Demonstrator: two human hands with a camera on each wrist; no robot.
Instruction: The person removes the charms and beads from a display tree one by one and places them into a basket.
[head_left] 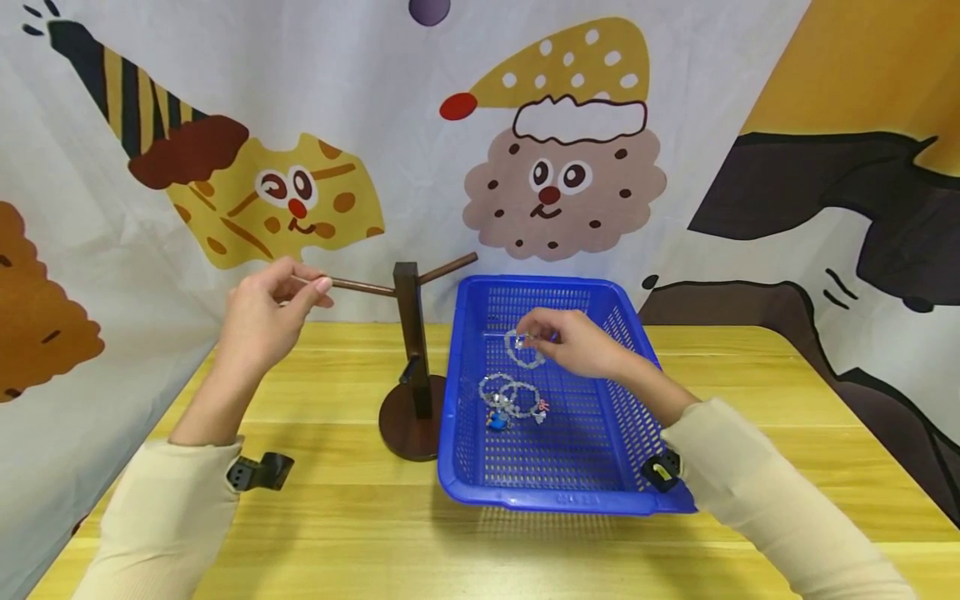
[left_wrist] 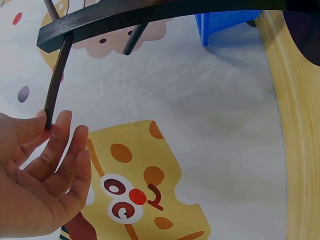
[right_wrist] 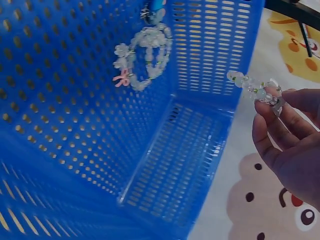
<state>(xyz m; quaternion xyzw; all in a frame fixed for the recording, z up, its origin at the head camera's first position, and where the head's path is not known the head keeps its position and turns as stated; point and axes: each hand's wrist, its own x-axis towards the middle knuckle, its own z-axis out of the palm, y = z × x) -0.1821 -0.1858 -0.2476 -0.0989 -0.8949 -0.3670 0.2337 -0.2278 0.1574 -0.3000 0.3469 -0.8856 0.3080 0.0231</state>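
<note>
My left hand (head_left: 258,317) pinches the outer end of a thin peg (head_left: 363,287) on a dark wooden stand (head_left: 412,333). In the left wrist view, that peg (left_wrist: 57,85) lies between the thumb and index fingertip, and nothing hangs on it. Above the blue basket, my right hand (head_left: 577,343) pinches a clear beaded bracelet, which hangs from the fingertips. The right wrist view shows this bracelet (right_wrist: 245,82) with pale and green beads and a silver-coloured piece at the fingers. More beaded bracelets (head_left: 487,383) lie overlapping in the basket, with a blue charm (head_left: 497,421) and a pink bow-like charm (head_left: 543,406).
The blue perforated basket (head_left: 517,498) stands on the wooden table (head_left: 337,517), right beside the stand's round base (head_left: 397,425). Another peg (head_left: 450,267) points up right, and a short one (head_left: 409,368) points forward. A cartoon-printed cloth (head_left: 420,192) hangs behind the table.
</note>
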